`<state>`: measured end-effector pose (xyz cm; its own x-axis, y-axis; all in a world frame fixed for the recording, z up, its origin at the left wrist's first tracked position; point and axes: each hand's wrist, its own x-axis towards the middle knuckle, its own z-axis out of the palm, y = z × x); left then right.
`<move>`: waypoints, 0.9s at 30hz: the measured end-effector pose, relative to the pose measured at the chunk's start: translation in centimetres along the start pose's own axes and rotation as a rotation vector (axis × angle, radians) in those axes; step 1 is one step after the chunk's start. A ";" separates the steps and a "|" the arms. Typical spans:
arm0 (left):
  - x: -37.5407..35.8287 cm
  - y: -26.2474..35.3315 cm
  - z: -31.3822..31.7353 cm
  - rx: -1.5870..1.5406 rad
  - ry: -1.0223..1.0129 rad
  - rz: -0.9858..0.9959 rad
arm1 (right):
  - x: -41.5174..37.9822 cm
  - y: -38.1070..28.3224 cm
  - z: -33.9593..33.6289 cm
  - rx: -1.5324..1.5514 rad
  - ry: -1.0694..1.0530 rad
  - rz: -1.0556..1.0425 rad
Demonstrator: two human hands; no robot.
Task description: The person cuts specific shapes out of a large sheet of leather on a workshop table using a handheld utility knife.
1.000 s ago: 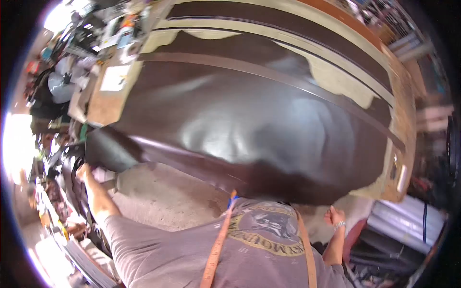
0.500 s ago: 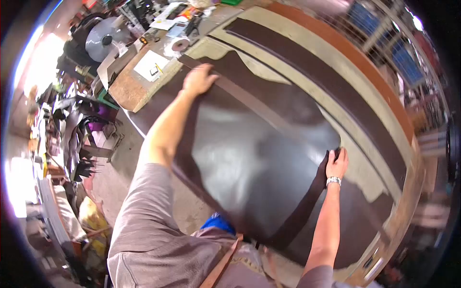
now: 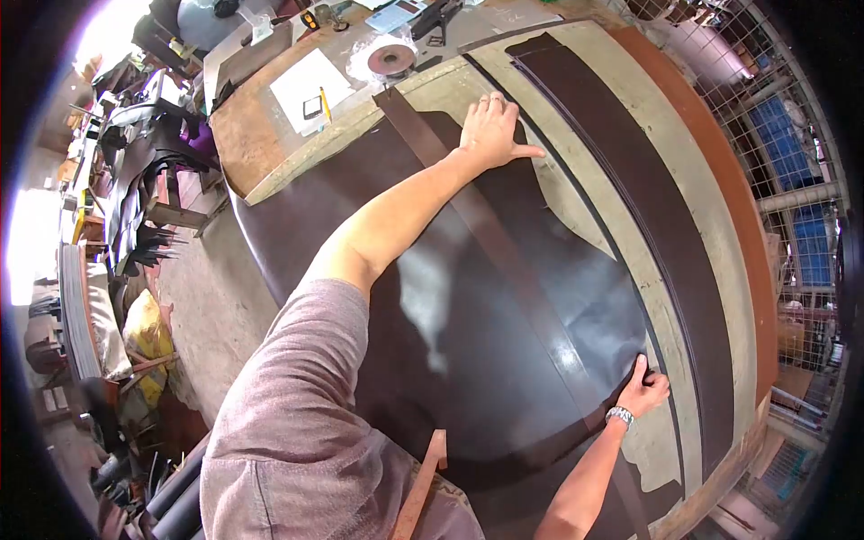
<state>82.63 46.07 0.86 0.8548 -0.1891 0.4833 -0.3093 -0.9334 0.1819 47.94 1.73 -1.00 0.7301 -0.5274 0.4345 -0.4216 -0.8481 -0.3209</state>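
A large dark brown leather sheet (image 3: 486, 306) spreads over the table, with a long brown strip (image 3: 486, 234) lying diagonally across it. My left hand (image 3: 490, 135) rests on the sheet's far edge, palm down, thumb stretched out to the right. At the right edge of the sheet, my right hand (image 3: 643, 391) is closed on the leather, its thumb pointing up. Beyond both hands runs a long, dark layered leather strip (image 3: 630, 171).
An orange-brown leather piece (image 3: 720, 153) lines the table's far side. White paper (image 3: 306, 85) with a yellow pen, a tape roll (image 3: 391, 58) and a calculator (image 3: 396, 14) lie at the upper left. Wire mesh racks (image 3: 796, 198) stand right.
My left hand has moved right, from near the strip to the sheet's far edge. My right hand has shifted toward me along the right edge. The view has turned.
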 end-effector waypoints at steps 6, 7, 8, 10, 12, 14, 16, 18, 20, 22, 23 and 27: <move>2.2 0.4 0.6 -0.167 -0.048 -0.099 | 0.2 -1.7 -0.5 0.075 0.039 -0.067; 2.4 0.7 0.0 -0.192 -0.078 -0.145 | 0.2 -1.3 -0.4 0.082 0.046 -0.102; 2.6 1.0 -0.3 -0.215 -0.106 -0.189 | 0.2 -0.6 -0.3 0.092 0.054 -0.138; 3.8 1.0 0.9 -0.147 -0.146 -0.111 | 0.5 0.2 0.1 0.099 0.066 -0.153; 4.6 1.7 1.5 -0.132 -0.101 -0.074 | 1.0 0.9 0.6 0.097 0.050 -0.125; 5.9 2.3 1.5 -0.103 -0.171 -0.085 | 1.7 0.7 1.0 0.108 0.046 -0.050; 6.1 2.8 1.9 -0.074 -0.248 -0.098 | 1.9 0.6 0.8 0.098 0.031 -0.021; 6.2 2.7 1.5 -0.086 -0.250 -0.104 | 2.0 0.5 1.1 0.122 0.035 -0.003; 6.1 3.1 1.7 -0.064 -0.220 -0.103 | 1.9 0.8 1.0 0.162 0.022 0.008; 5.8 3.7 1.7 0.046 -0.173 -0.107 | 2.2 1.7 1.4 0.162 0.047 -0.030; 5.8 3.2 2.5 0.146 -0.065 -0.056 | 2.3 2.2 1.9 0.157 0.081 -0.074; 0.7 7.1 -1.5 0.422 -0.090 0.263 | 3.4 -3.1 -0.5 0.093 -0.089 0.216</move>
<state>80.40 39.75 3.74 0.8088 -0.4430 0.3869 -0.3399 -0.8889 -0.3071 51.47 2.56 1.90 0.6743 -0.6861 0.2730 -0.5248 -0.7054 -0.4764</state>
